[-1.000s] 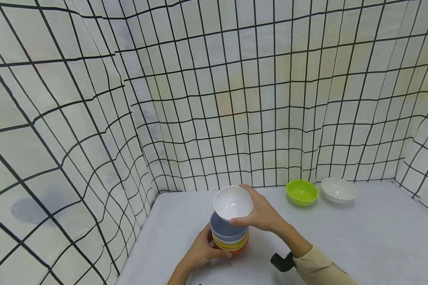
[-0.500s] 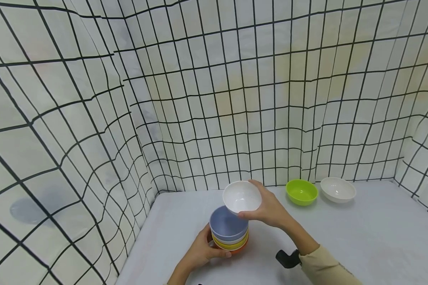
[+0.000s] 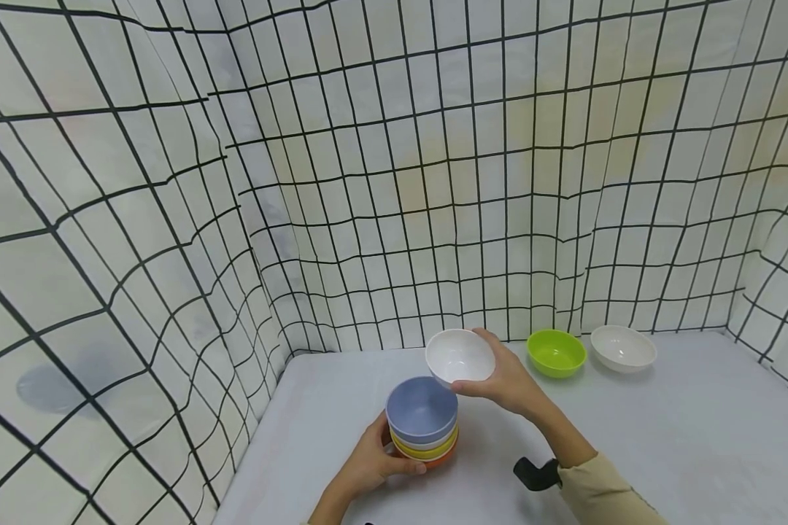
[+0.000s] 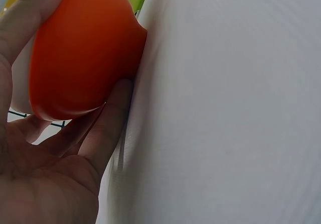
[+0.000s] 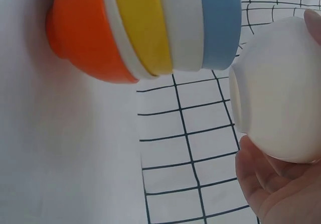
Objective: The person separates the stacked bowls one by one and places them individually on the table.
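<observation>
My right hand [image 3: 508, 380] grips a small white bowl [image 3: 458, 354] by its side, thumb at the front rim and fingers behind. It is held up in the air just right of a stack of nested bowls, its mouth tilted towards me. On top of that stack is a blue bowl [image 3: 422, 410]; below come a white bowl [image 5: 183, 30], a yellow bowl [image 5: 143, 28], another white bowl's rim, and an orange bowl [image 5: 83, 33] standing on the table. Around the stack's lower left side my left hand [image 3: 373, 461] curls, with one finger under the orange bowl's side in the left wrist view.
At the back of the table [image 3: 683, 437] stand a lime green bowl [image 3: 556, 354] and, right beside it, a wider white bowl [image 3: 624, 349]. White walls with a dark grid [image 3: 460, 182] rise behind and at both sides. A black bent piece [image 3: 536, 474] sits at my right wrist.
My right hand has moved the white bowl from over the stack to the right and slightly up, uncovering the blue bowl's inside. The left hand and the stack stay put.
</observation>
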